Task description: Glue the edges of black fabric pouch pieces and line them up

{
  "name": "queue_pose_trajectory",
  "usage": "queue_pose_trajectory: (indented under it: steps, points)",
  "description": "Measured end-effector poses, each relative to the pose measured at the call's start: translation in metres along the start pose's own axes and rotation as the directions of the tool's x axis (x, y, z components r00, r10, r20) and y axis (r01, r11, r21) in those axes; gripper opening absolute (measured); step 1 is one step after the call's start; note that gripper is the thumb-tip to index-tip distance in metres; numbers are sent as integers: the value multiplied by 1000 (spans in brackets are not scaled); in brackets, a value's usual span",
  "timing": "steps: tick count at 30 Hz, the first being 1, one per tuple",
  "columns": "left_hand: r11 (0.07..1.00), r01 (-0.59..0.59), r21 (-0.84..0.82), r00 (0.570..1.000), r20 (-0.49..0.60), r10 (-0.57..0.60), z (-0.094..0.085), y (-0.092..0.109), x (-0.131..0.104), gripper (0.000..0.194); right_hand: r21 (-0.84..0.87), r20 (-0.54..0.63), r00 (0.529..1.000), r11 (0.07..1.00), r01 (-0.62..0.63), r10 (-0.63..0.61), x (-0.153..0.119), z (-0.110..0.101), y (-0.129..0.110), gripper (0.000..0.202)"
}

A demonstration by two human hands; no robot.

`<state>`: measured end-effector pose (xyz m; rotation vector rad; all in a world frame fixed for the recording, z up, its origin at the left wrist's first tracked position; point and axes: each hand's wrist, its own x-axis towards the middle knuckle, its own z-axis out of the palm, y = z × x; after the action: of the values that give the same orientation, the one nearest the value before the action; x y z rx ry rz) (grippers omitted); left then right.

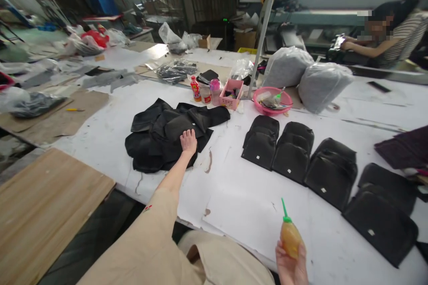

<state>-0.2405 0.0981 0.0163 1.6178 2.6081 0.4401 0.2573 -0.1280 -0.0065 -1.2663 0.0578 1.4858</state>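
Black pieces (160,142), heaped on the white desk (227,178), left hand (189,141) atop, grip unclear; right hand (291,262), cut off below, clasping amber bottle (291,238); striped-sleeved person (397,35), blurred, behind.

We see a bare strip of white tabletop (239,205) running between the heaped black pieces (163,133) and the row of black panels (297,151). Beyond it, the pink box (231,93), pink basin (272,100) and upright metal pole (265,31) block our way.
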Motion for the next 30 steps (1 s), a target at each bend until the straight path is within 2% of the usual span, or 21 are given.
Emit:
queue_pose_trajectory:
  steps: [2, 5, 7, 9, 11, 13, 14, 16, 17, 18, 19, 21, 23, 25, 27, 29, 30]
  points:
    - [995, -34, 96, 999, 27, 32, -4, 2, 13, 46, 16, -17, 1000, 1000, 12, -12, -7, 0, 7, 52]
    - [962, -177, 205, 978, 150, 148, -21, 8, 29, 34, 55, -29, 999, 998, 33, -31, -15, 5, 14, 50]
    - [929, -288, 233, 938, 265, 224, -36, 17, 31, 34, 58, -27, 998, 997, 53, -52, -17, 8, 17, 48]
    - [898, -376, 228, 885, 376, 275, -48, 31, 18, 32, 60, -38, 997, 996, 68, -65, -16, 11, 18, 48]
    - [880, -436, 187, 827, 467, 311, -50, 48, -12, 27, 65, -50, 997, 996, 61, -58, -12, 15, 18, 52]
    - [869, -485, 98, 754, 550, 359, -42, 68, -56, 21, 70, -72, 997, 996, 48, -43, -10, 21, 17, 56]
    - [863, -505, 32, 701, 599, 388, -34, 78, -80, 18, 73, -89, 995, 996, 46, -40, -11, 25, 17, 57]
    - [862, -456, -221, 525, 715, 462, -15, 94, -126, 17, 75, -131, 990, 995, 65, -55, -14, 34, 17, 53]
    - [857, -411, -310, 458, 743, 488, -6, 100, -146, 22, 73, -142, 987, 994, 81, -70, -17, 39, 18, 52]
    - [849, -389, -358, 422, 750, 510, 4, 104, -162, 26, 74, -125, 989, 994, 84, -74, -19, 43, 18, 51]
    - [838, -394, -377, 418, 738, 529, 12, 106, -175, 28, 74, -116, 991, 994, 80, -71, -22, 46, 19, 52]
    - [801, -493, -339, 476, 665, 575, 26, 104, -191, 26, 42, -104, 993, 997, 61, -57, -25, 50, 21, 55]
    - [733, -624, -271, 523, 553, 649, 38, 97, -194, 23, 5, -122, 988, 996, 94, -93, -27, 51, 24, 53]
    - [655, -716, -243, 505, 467, 725, 47, 88, -189, 34, -2, -132, 986, 995, 101, -101, -29, 50, 25, 49]
    - [606, -757, -244, 479, 422, 770, 53, 81, -180, 49, 23, -134, 987, 995, 94, -90, -31, 50, 27, 48]
    - [602, -763, -237, 485, 406, 775, 57, 78, -171, 55, 54, -143, 986, 994, 94, -85, -34, 51, 28, 50]
    - [610, -759, -230, 493, 409, 768, 58, 79, -166, 53, 65, -149, 985, 993, 97, -87, -35, 52, 29, 51]
